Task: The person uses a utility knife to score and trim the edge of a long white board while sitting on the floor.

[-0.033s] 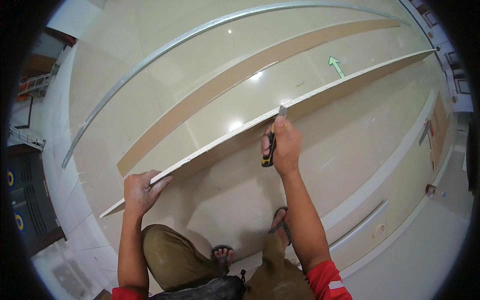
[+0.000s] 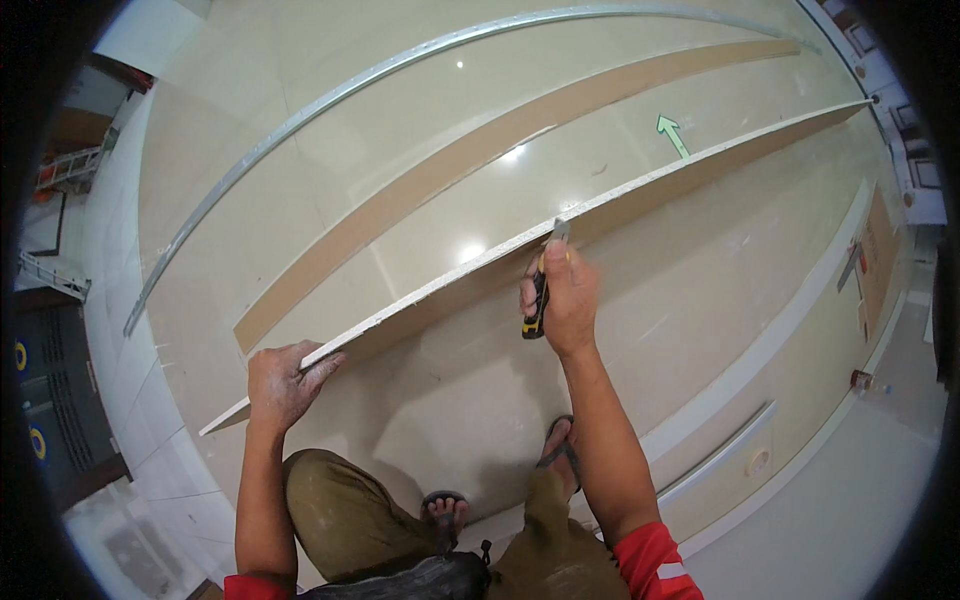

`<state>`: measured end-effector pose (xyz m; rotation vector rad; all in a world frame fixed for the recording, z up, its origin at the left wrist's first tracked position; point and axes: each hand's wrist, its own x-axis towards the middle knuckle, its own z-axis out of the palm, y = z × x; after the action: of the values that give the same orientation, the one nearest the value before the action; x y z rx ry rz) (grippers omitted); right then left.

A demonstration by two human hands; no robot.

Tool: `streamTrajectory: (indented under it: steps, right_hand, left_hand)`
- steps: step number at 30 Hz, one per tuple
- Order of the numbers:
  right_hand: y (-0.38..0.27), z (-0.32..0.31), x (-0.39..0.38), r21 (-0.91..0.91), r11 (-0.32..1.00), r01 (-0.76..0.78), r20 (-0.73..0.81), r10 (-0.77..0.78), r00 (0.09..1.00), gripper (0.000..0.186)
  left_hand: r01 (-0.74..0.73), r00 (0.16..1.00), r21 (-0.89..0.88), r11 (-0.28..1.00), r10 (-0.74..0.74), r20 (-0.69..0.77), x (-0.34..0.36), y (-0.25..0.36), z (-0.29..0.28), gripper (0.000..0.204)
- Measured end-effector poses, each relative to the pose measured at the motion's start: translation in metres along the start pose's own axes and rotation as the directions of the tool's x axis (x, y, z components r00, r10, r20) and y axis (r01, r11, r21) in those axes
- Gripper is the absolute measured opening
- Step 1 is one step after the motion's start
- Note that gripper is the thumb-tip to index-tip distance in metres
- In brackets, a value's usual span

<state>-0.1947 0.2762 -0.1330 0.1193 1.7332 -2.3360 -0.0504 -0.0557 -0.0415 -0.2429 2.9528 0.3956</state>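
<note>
A long strip of plasterboard [image 2: 690, 180] stands on its edge across the floor in front of me, its brown paper side toward me and its rough white edge upward. My left hand [image 2: 287, 383], dusty with white powder, grips it close to its left end, thumb on the near side. In my right hand [image 2: 572, 305] is a black and yellow utility knife [image 2: 537, 312], held upright near the middle of the strip. The knife's blade is out, and its tip is at the strip's top edge; whether it touches I cannot tell.
Beyond the strip lie a flat brown board strip [image 2: 480, 140] and a long metal profile [image 2: 400, 56]. A green arrow [image 2: 672, 133] marks the shiny floor. At the right are a shorter metal bar [image 2: 725, 448] and a bottle [image 2: 870, 383]. My sandalled feet stand close behind the strip.
My right hand has drawn the knife slightly toward me and to the left. My left hand and the plasterboard have stayed where they were.
</note>
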Motion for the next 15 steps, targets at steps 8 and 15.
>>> streamTrajectory:
  steps: [8, 15]
  right_hand:
    - [0.002, 0.006, 0.001, -0.028, 0.999, 0.019, 0.006, -0.019, 1.000, 0.051]
    - [0.002, 0.005, -0.002, -0.026, 1.000, 0.001, -0.001, -0.001, 1.000, 0.049]
  left_hand:
    - [0.010, 1.000, -0.028, 1.000, -0.010, -0.007, -0.002, -0.004, 0.002, 0.030]
    - [0.007, 1.000, -0.022, 1.000, -0.007, -0.008, -0.001, 0.001, 0.000, 0.026]
